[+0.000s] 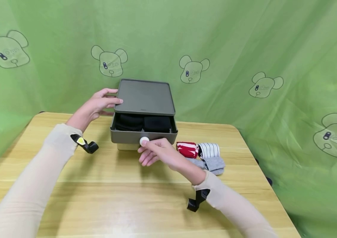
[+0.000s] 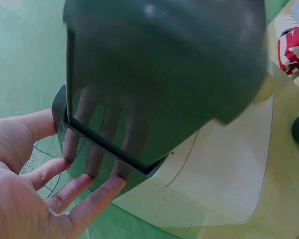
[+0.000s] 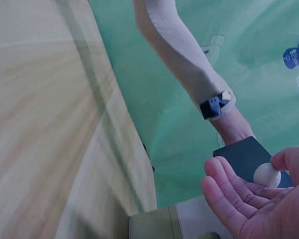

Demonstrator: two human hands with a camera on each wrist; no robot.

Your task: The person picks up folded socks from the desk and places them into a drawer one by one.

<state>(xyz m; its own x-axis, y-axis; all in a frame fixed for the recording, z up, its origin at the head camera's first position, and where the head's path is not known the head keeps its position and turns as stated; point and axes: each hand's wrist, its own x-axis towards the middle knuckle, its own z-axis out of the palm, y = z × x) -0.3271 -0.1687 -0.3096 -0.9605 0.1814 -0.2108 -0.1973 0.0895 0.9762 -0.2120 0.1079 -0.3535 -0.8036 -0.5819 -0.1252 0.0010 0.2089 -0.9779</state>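
Observation:
A small drawer unit has a grey upper section (image 1: 146, 97) above a cream lower part (image 1: 126, 146). Its grey drawer (image 1: 126, 136) stands partly pulled out, with folded black cloth bundles (image 1: 157, 124) inside. My left hand (image 1: 98, 104) rests against the unit's left side, thumb on the top edge and fingers fairly straight and spread. With thumb and forefinger, my right hand (image 1: 159, 152) pinches the white round knob (image 3: 267, 175) on the drawer front; its other fingers extend below. The forefinger's contact is partly hidden.
Right of the unit lie a red-and-white rolled cloth (image 1: 187, 149), a white striped one (image 1: 209, 150) and grey ones (image 1: 214, 164). All stand on a wooden table (image 1: 112, 198). A green curtain (image 1: 156, 33) hangs close behind the table.

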